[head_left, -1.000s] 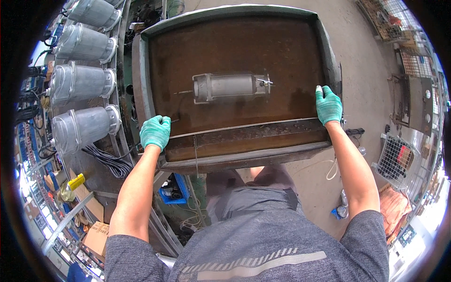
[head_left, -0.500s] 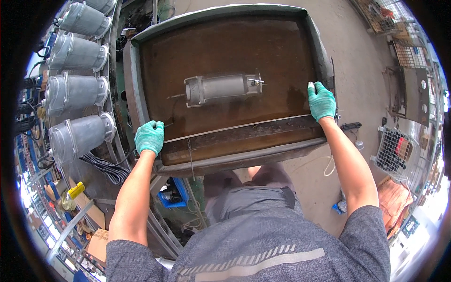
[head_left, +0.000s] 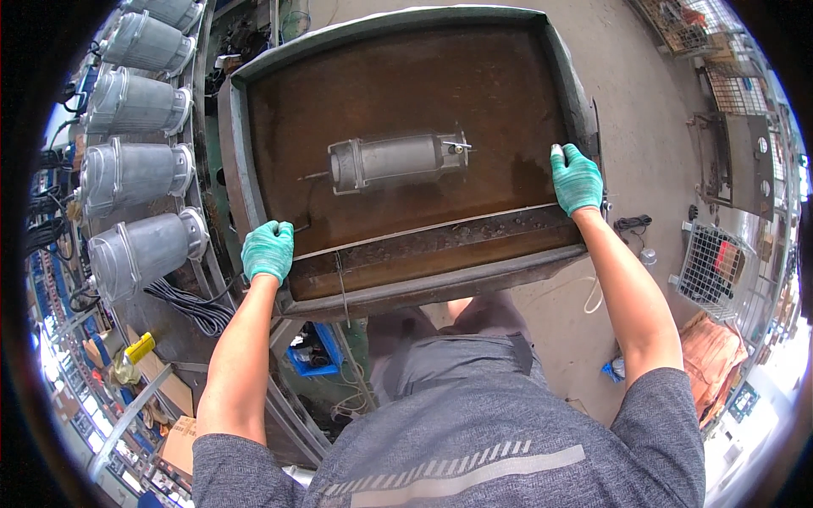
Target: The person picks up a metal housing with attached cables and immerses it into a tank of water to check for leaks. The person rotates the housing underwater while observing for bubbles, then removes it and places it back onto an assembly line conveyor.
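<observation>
A wide metal tank (head_left: 241,161) of brownish water lies before me. Under the surface, near its middle, a grey cylindrical motor housing (head_left: 394,157) rests on its side, with a small brass-coloured fitting (head_left: 458,147) at its right end. My left hand (head_left: 268,251), in a green knit glove, is closed over the tank's left rim. At the right rim my gloved right hand (head_left: 578,179) is closed too, its thumb and index finger toward the water. A thin metal strip (head_left: 423,229) spans the near part of the tank between both hands.
Several similar grey motor housings (head_left: 140,173) line the bench at left, beside a coiled black cable (head_left: 190,305). A blue bin (head_left: 315,354) sits below the tank. Wire baskets (head_left: 710,264) and an orange-brown sack (head_left: 707,360) stand on the right.
The tank and submerged housing appear slightly farther left in the picture. Both hands keep the same grip on the rims.
</observation>
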Available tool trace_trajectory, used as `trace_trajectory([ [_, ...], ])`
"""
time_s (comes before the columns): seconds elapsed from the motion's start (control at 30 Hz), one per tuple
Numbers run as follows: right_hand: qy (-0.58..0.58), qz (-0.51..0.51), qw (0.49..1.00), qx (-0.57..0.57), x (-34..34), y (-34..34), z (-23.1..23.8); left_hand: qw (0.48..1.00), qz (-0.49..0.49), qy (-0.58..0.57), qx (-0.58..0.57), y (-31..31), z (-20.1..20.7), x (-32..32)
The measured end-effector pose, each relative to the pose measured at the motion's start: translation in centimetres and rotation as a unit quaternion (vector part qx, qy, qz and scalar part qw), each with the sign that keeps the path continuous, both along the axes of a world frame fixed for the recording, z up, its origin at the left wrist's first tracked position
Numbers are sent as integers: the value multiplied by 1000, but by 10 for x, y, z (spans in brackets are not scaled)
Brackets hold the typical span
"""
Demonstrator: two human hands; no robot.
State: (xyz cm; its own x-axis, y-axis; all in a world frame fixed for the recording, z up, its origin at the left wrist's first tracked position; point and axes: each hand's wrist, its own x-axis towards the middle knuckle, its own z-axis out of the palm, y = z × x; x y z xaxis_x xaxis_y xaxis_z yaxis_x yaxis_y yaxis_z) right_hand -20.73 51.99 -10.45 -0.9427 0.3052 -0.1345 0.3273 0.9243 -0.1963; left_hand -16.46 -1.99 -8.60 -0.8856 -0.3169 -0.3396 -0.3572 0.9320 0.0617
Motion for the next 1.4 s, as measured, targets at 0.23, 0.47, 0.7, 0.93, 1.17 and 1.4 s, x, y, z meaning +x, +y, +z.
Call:
trace_trajectory([
  [0.23, 2, -1, 1000, 1, 0, 0, 0, 1000, 4, -5, 2, 0, 0, 0],
  [0.47, 12, -3, 1000, -6, 1, 0, -1, 1000, 13, -9, 3, 4, 4, -2],
  [0.7, 4, -6, 1000, -4, 1, 1, -3, 1000, 4, -1, 2, -1, -1, -1],
  [0.93, 9, -1, 1000, 0, 0, 2, -4, 1000, 0, 3, 0, -2, -2, 0],
  [1.17, 5, -3, 1000, 7, 0, 1, -2, 1000, 1, 1, 2, 0, -1, -1],
  [1.4, 9, 0, 1000, 6, 0, 0, -1, 1000, 2, 1, 1, 0, 0, -1],
])
